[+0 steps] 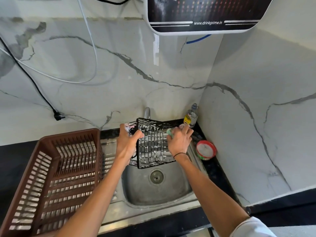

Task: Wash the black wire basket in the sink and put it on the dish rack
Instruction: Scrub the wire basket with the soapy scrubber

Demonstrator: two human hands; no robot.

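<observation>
The black wire basket [153, 146] is held tilted above the steel sink [153, 190], with soap foam on its wires. My left hand [127, 142] grips its left edge. On the basket's right side, my right hand [179, 141] presses a green sponge [170, 132] against the wires. The brown plastic dish rack [49, 178] stands to the left of the sink, on the drainboard, with nothing in it.
A tap [147, 112] rises behind the basket. A dish-soap bottle [190, 117] stands in the back right corner, and a red round tub of cleaner [206, 150] sits on the black counter right of the sink. A black plug and cable [59, 115] hang on the marble wall.
</observation>
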